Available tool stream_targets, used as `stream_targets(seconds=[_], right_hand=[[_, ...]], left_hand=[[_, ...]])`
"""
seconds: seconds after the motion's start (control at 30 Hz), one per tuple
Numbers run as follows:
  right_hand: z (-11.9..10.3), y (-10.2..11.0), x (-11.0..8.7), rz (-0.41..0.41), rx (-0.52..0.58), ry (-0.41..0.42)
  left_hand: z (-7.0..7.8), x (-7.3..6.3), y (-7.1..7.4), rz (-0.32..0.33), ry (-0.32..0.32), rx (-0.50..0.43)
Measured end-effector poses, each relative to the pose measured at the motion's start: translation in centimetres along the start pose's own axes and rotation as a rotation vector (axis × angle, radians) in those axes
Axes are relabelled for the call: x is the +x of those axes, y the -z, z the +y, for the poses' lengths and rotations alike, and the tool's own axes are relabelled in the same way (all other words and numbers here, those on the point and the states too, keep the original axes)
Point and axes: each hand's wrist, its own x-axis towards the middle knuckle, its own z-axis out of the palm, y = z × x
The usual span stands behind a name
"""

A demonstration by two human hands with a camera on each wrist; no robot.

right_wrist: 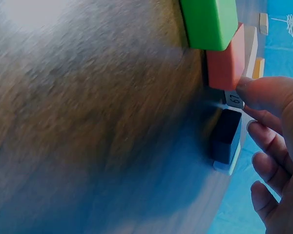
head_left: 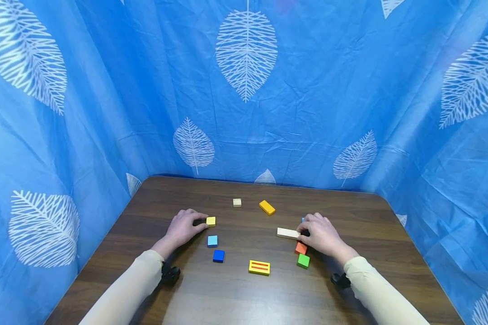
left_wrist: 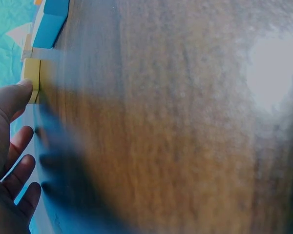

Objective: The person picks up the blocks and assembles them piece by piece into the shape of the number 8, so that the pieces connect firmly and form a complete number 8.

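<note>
My left hand (head_left: 185, 227) pinches a small yellow block (head_left: 211, 221) on the left part of the table. In the left wrist view the thumb lies against that yellow block (left_wrist: 32, 73), while the other fingers are apart. My right hand (head_left: 320, 232) pinches the right end of a long white block (head_left: 287, 233). Close to that hand lie an orange-red block (head_left: 301, 248) and a green block (head_left: 303, 261). Seen from the right wrist, a dark block (right_wrist: 227, 134) stands beside the white block's end (right_wrist: 234, 99), which bears printed digits. A blue block (head_left: 302, 220) is mostly hidden behind the right hand.
Light blue (head_left: 212, 241) and dark blue (head_left: 218, 256) blocks lie near the left hand. A yellow block with red stripes (head_left: 259, 267) lies front centre. Farther back are a small cream block (head_left: 237, 202) and an orange-yellow block (head_left: 267, 207). A blue leaf-patterned curtain (head_left: 293, 113) surrounds the table.
</note>
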Motion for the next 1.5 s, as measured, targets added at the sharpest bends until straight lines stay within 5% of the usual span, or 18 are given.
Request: stream_targets(seconds=[0.9, 1.5], right_hand=[[-5.9, -1.7, 2.9, -0.033, 0.018, 0.035], [-5.8, -2.2, 2.7, -0.022, 0.070, -0.037]], left_hand=[[-0.3, 0.0, -0.3, 0.002, -0.002, 0.020], [-0.1, 0.0, -0.4, -0.003, 0.000, -0.005]])
